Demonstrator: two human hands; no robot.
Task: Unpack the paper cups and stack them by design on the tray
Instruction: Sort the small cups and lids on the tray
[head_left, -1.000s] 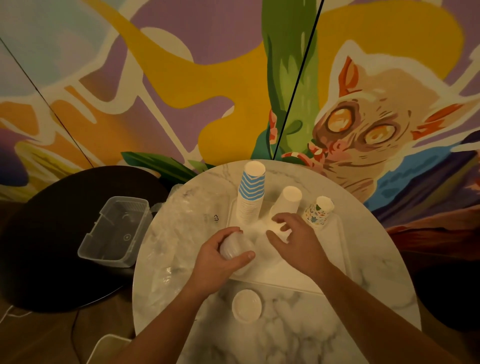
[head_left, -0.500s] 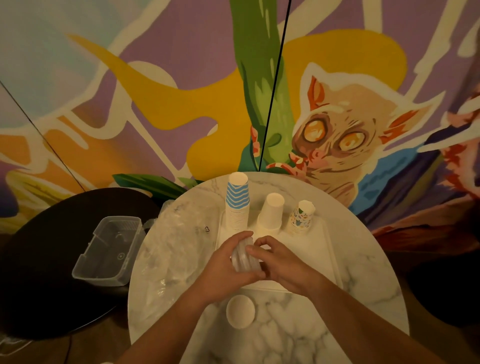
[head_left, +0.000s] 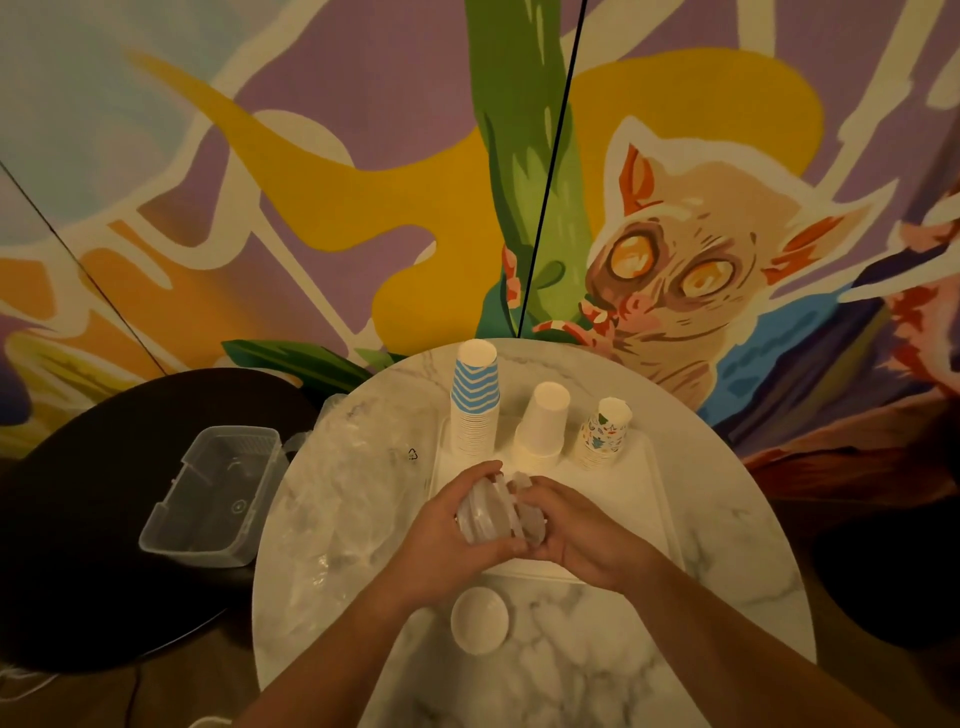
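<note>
Both hands meet over the near edge of the tray (head_left: 655, 512), at the middle of the round marble table (head_left: 727, 587). The left hand (head_left: 451, 525) curls its fingers round a short stack of cups (head_left: 491, 512) wrapped in clear plastic and lying on its side. The right hand (head_left: 576, 530) grips the other end of the same stack, fingers bent round it.

At 12 o'clock from the hands, three stacks stand upside down along the tray's far side. The blue stack (head_left: 474, 402), with zigzag stripes, is the tallest and stands at 11 o'clock. The white stack (head_left: 541, 423) is straight ahead, just beside the blue one. The patterned stack (head_left: 603, 432) is the lowest, at 1 o'clock.

At 6 o'clock from the hands a single white cup (head_left: 479, 619) sits on the table off the tray, its round end facing the camera. Crumpled clear wrap (head_left: 337, 499) covers the table at 9 o'clock. Further that way a clear plastic box (head_left: 213, 496) rests on a dark round table (head_left: 78, 519).
</note>
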